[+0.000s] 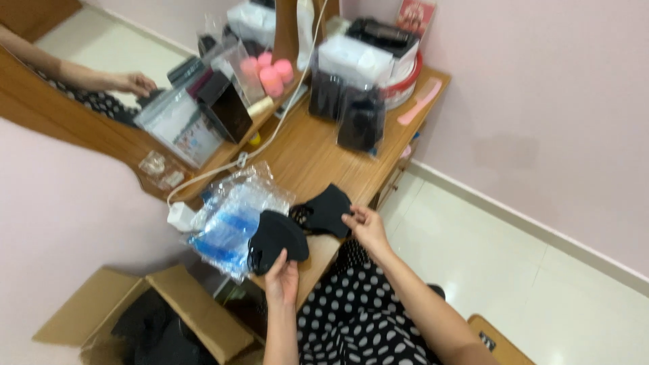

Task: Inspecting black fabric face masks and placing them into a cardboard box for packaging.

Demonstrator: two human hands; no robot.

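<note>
Left hand (282, 277) at the near edge of the wooden desk (307, 152), fingers pinched shut on the lower rim of a folded black mask (277, 240); right hand (366, 226) just right of it, fingertips closed on the edge of a second black mask (329, 209) held over the desk's near-right edge; the two masks nearly touch, can't tell if they overlap; polka-dot clothing (351, 318) below both arms; open cardboard box (145, 318) on the floor near-left, dark stuff inside; crinkled clear-and-blue plastic bags (226, 220) lie at the desk's near-left edge, just left of the first mask; white plug block (180, 216) beside them with a white cable (270, 138) running up across the desk; farther back, dark packets in clear bags (358, 118) mid-desk; pink comb (419, 103) by the right edge; pink round things (270, 73) and a black box (223, 105) along the mirror (101, 40) at the far left.
</note>
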